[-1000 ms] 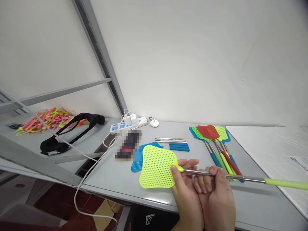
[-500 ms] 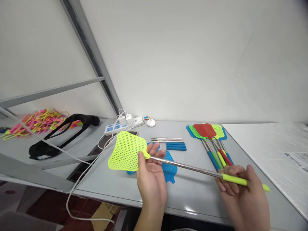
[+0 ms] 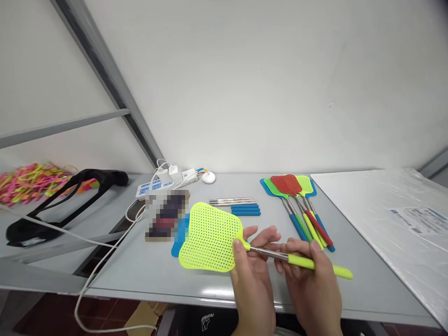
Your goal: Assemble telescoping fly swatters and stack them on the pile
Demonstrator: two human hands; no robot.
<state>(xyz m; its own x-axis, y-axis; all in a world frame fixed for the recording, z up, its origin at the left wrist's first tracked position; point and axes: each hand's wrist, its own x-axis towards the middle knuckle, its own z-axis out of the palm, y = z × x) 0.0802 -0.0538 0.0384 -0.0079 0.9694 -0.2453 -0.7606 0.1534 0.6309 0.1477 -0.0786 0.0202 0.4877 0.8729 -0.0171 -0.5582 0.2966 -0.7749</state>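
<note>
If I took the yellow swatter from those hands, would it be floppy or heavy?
The swatter is probably light: its head is full of holes. The head might bend, looking thin and plastic. The metal rod is likely stiff but, thickening in steps, might slide shorter.

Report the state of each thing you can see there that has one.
Yellow swatter: held, short metal rod showing.
Left hand: holding swatter's neck.
Right hand: gripping its handle.
Blue-handled rods: lying side by side, headless.
Other swatters: lying fanned, overlapping.
Blue swatter head: partly hidden.
Power strip: two plugs inserted.
Neon pile: loosely heaped.
Blurred item: state unclear.
</note>
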